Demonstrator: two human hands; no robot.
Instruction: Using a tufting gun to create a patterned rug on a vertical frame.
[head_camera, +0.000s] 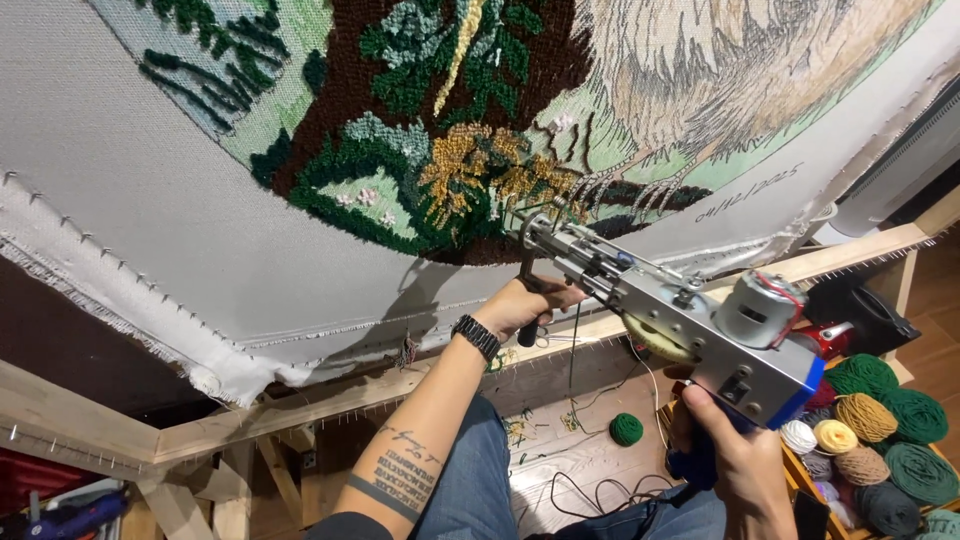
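A grey and blue tufting gun (690, 330) points its needle end at the stretched white cloth (120, 180), just under a tufted patch of green, brown and yellow yarn (440, 160). My left hand (525, 305), with a black wristband, grips the gun's front handle below the barrel. My right hand (740, 460) is wrapped around the blue rear handle under the motor. A thin yarn strand runs down from the gun.
The cloth is pinned on a wooden frame (330, 395) with rows of nails. A box of yarn balls (880, 440) in green, mustard and white stands at the lower right. A green yarn ball (626, 429) and cables lie on the floor. A red object (832, 340) sits behind the gun.
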